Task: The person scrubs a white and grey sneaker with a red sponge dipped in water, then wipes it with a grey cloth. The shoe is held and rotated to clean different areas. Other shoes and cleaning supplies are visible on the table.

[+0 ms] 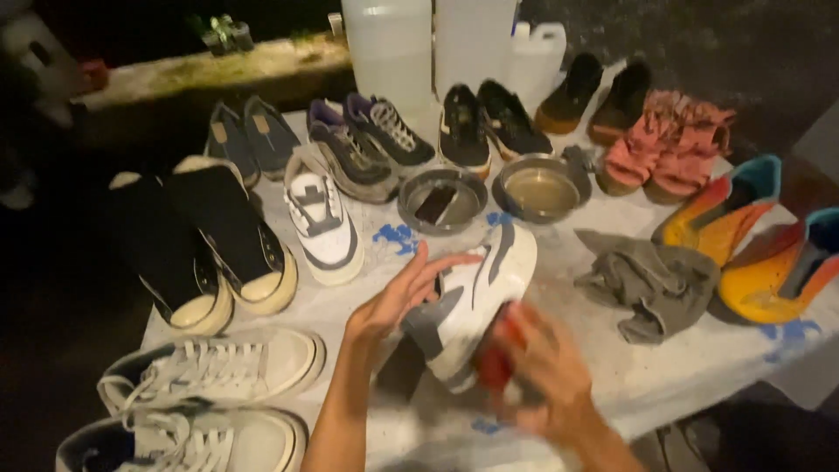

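My left hand (395, 301) holds a white sneaker with grey stripes (476, 293) by its heel end, tilted on its side over the white-covered table (690, 367). My right hand (544, 371), blurred, grips a small red object (496, 360), which looks like a brush, pressed against the sneaker's side near the heel. The sneaker's toe points away from me, toward two metal bowls.
Many shoes crowd the table: black high-tops (210, 245), a white-grey sneaker (322, 223), white lace-ups (210, 367), dark pairs at the back, pink boots (669, 144), orange-teal shoes (743, 227). Two metal bowls (441, 201) (542, 188), a grey rag (651, 284), translucent jugs (389, 44).
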